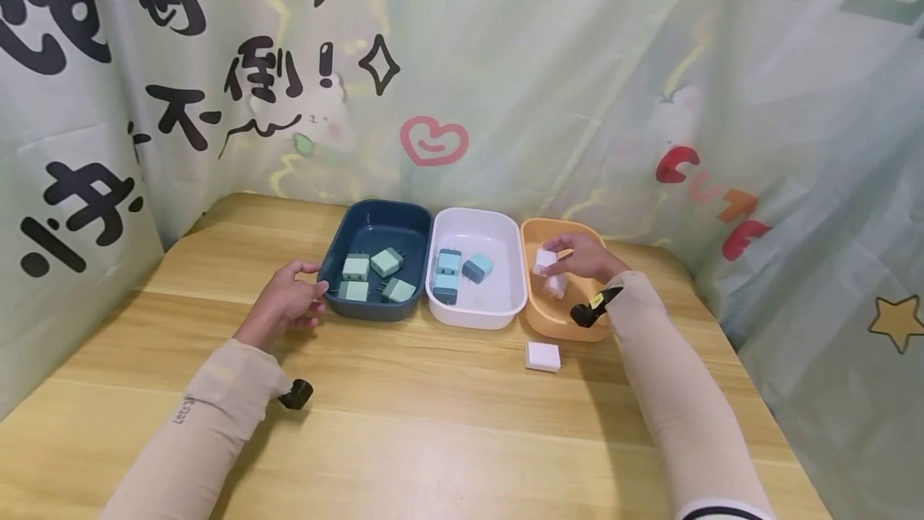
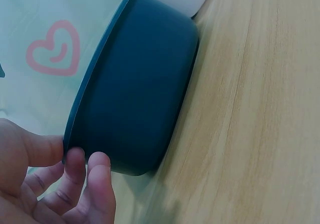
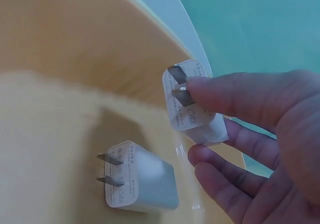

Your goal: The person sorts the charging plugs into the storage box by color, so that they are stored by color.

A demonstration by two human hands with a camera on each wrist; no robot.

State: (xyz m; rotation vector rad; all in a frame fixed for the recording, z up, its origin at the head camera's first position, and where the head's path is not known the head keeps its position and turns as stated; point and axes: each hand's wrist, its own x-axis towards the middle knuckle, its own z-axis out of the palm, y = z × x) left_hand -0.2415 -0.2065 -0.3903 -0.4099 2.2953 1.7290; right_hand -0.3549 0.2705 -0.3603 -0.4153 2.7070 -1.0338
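My right hand (image 1: pixel 583 257) pinches a white plug charger (image 3: pixel 192 104) between thumb and fingers, inside the orange bin (image 3: pixel 45 39); its two metal prongs show in the right wrist view. Below it in that bin lies another white charger (image 3: pixel 142 176), prongs pointing left. A further white charger (image 1: pixel 543 356) rests on the table in front of the orange bin. At the left, my left hand (image 1: pixel 285 303) holds the rim of the dark blue bin (image 2: pixel 135 79) with thumb and fingertips. Several pale green chargers (image 1: pixel 355 267) lie in the dark blue bin.
Between the other two bins stands a white bin (image 1: pixel 479 316) with blue chargers (image 1: pixel 477 267) in it. All three bins form a row on the wooden table (image 1: pixel 426 424). A printed curtain (image 1: pixel 520 62) hangs close behind them.
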